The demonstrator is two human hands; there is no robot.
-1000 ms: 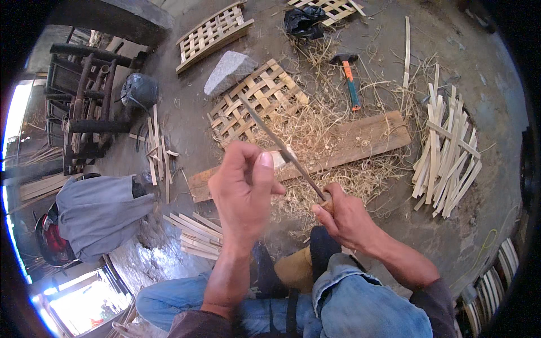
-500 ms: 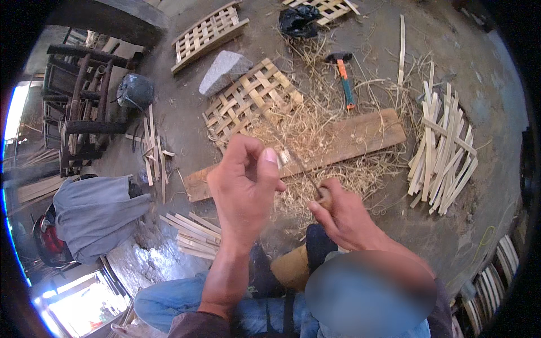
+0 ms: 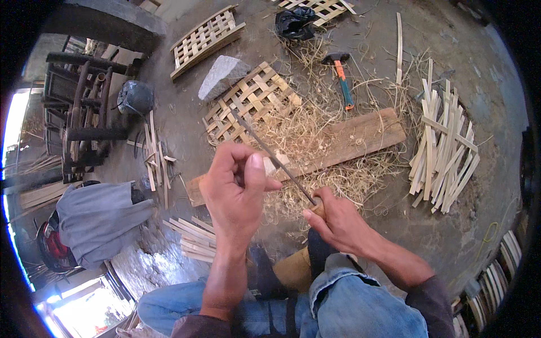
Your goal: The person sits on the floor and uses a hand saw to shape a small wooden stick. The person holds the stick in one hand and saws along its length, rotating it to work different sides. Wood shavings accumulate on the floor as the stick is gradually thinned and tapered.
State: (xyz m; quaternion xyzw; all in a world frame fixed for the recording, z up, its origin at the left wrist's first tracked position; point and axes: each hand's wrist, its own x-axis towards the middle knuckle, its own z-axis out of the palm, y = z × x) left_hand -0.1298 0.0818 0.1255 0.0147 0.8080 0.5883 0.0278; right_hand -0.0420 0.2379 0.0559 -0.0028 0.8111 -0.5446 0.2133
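My right hand (image 3: 338, 219) is closed round the wooden handle (image 3: 318, 208) of a knife. Its long, narrow dark blade (image 3: 290, 176) slants up and to the left, past the fingertips of my other hand. My left hand (image 3: 236, 186) is raised with its fingers curled in a pinch. A short pale end of what looks like a bamboo strip (image 3: 277, 163) shows at those fingers, beside the blade; the rest of it is hidden or seen end-on. Below both hands a wooden board (image 3: 360, 138) lies on the floor amid curly shavings (image 3: 298, 132).
Beyond the board lie a woven slat panel (image 3: 253, 96), a grey stone (image 3: 224, 76) and a hammer (image 3: 344, 84). Pale strips (image 3: 442, 146) are heaped at right, with another bundle (image 3: 194, 236) near my left knee. Dark chairs (image 3: 84, 107) and a draped grey cloth (image 3: 104, 219) stand left.
Both hands have shifted slightly left and down. The knife blade has swung further left, and its tip now reaches over the woven panel.
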